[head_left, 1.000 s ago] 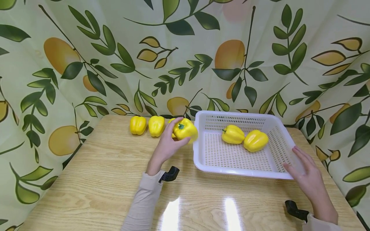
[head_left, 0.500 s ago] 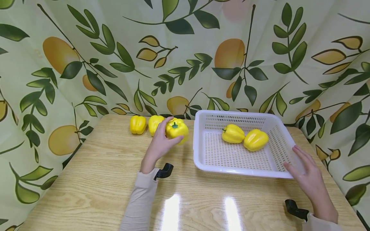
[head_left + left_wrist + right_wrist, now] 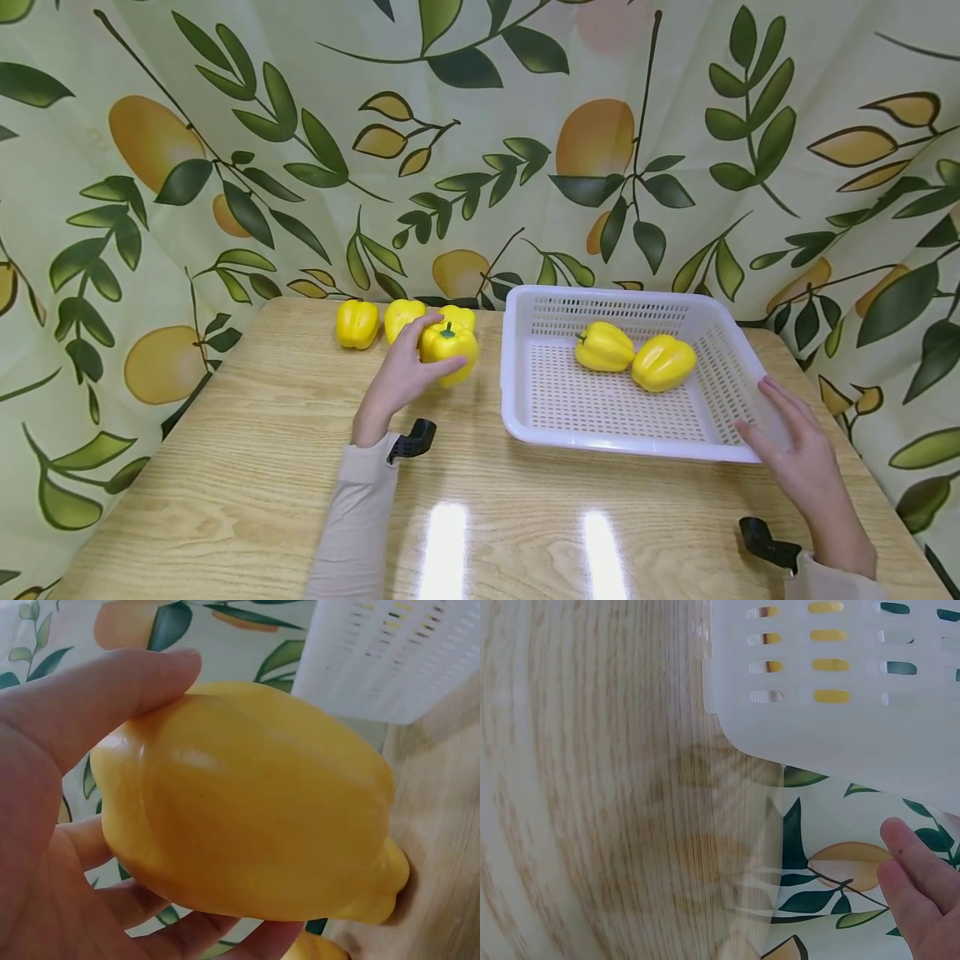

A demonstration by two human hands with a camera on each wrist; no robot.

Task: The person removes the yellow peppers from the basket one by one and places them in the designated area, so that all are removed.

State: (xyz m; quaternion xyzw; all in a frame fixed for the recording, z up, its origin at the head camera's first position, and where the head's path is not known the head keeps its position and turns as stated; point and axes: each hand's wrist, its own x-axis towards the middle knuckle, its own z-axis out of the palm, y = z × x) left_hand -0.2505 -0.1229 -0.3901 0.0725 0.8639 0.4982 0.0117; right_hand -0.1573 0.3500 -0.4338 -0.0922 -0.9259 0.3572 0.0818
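- We see the left hand [image 3: 396, 377] curled round a yellow bell pepper [image 3: 448, 348], thumb [image 3: 112, 690] across the top and fingers [image 3: 187, 930] cupped beneath it in the left wrist view.
- The held pepper sits stem up, low over the wooden worktop [image 3: 247, 483], just left of the white basket [image 3: 517, 417] and in front of the row of peppers.
- We cannot tell from the head view whether the pepper's base touches the worktop; in the left wrist view its lower end appears close to the wood.
- The right hand [image 3: 798, 454] lies with its fingers [image 3: 780, 400] straight and slightly spread, resting against the basket's near right corner and gripping nothing.
- In the right wrist view we see only fingertips [image 3: 915, 885] below the basket's slotted wall [image 3: 832, 667], beside the edge of the worktop.
- Behind the left hand, three more yellow peppers line the back of the worktop: the far-left pepper [image 3: 357, 323], the middle pepper [image 3: 400, 317], partly hidden by the fingers, and the third pepper [image 3: 460, 316], just behind the held one.
- Inside the basket, two yellow peppers lie on their sides and touch each other: the left basket pepper [image 3: 603, 347] and the right basket pepper [image 3: 663, 363], both toward the back.
- Black wrist mounts [image 3: 411, 440] show on both beige sleeves [image 3: 352, 525].
- A leaf-and-fruit printed cloth [image 3: 480, 150] hangs behind and around the worktop.
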